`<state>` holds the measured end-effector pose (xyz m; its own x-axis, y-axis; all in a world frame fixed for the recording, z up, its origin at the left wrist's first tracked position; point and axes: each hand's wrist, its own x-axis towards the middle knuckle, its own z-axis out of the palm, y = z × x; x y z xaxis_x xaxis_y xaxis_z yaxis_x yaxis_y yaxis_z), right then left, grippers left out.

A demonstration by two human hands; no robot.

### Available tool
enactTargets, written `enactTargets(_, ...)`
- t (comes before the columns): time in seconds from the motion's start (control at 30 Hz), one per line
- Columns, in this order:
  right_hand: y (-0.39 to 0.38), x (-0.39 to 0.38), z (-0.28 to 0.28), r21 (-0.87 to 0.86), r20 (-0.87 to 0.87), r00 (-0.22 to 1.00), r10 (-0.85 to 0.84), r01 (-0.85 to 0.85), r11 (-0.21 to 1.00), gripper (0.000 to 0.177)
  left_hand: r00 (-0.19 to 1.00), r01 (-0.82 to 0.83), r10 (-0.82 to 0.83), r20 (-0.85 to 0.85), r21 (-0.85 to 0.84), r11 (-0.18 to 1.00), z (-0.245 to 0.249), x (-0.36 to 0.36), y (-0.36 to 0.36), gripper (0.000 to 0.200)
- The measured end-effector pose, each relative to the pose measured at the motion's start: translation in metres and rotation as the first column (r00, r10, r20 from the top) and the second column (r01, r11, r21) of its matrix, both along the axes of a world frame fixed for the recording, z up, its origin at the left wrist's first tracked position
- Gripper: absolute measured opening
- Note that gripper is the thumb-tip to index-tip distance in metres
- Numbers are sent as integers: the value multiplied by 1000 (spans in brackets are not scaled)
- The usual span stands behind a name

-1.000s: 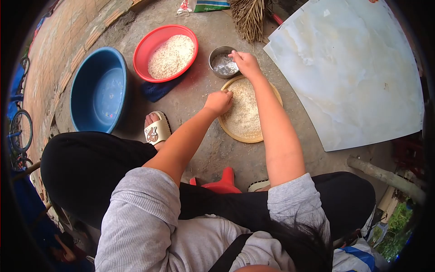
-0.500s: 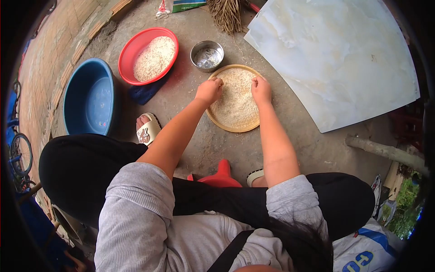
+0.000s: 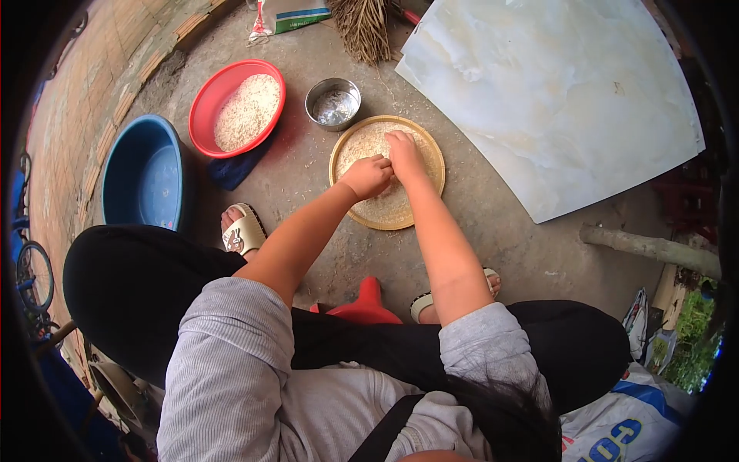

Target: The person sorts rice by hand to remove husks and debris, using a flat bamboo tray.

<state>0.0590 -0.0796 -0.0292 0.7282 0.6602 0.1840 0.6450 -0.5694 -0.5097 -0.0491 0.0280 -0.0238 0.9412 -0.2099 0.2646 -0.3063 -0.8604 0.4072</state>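
Note:
A round woven tray on the concrete floor holds a layer of pale grain. Over its middle, my left hand has its fingers curled in against the grain; whatever they hold is too small to name. Right beside it, my right hand is bent down onto the grain with its fingers drawn together, and its contents are hidden. The two hands meet or nearly meet. A metal bowl with some residue inside stands just beyond the tray's far left edge.
To the left are a red basin of pale grain and a blue tub. A large marbled sheet lies at the right, near a wooden pole. A broom is beyond the tray. A red stool is beneath me.
My right hand has moved left from the tray's right edge to its middle, beside my left hand. The left hand has shifted slightly nearer to me over the grain.

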Motion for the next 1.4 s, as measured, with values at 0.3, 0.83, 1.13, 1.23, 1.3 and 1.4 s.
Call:
enactTargets(0.3, 3, -6, 1, 167, -147, 970, -191, 215, 962, 9, 659, -718, 654, -372, -572, 397, -2, 28, 23, 17)
enactTargets(0.83, -26, -19, 4, 222, -25, 840, -542, 533, 816, 9, 607, -687, -50, -793, -492, -534, -21, 32, 47, 33)
enactTargets(1.13, -26, -27, 18, 206, -316, 908, -276, 350, 914, 8, 628, -709, -112, -770, -507, -490, -23, 30, 33, 34)
enactTargets(1.23, -5, -38, 39, 333, -309, 947, -86, 193, 923, 8, 666, -687, -208, -717, -480, -545, -12, 36, 20, 33)
enactTargets(1.3, 1, -41, 47, 384, -186, 982, 33, 42, 923, 11, 686, -687, -221, -693, -518, -510, -12, 37, 22, 32)
enactTargets(1.4, -7, -34, 26, 330, -120, 977, -175, 206, 921, 14, 678, -710, -213, -704, -550, -441, -10, 36, 26, 30)
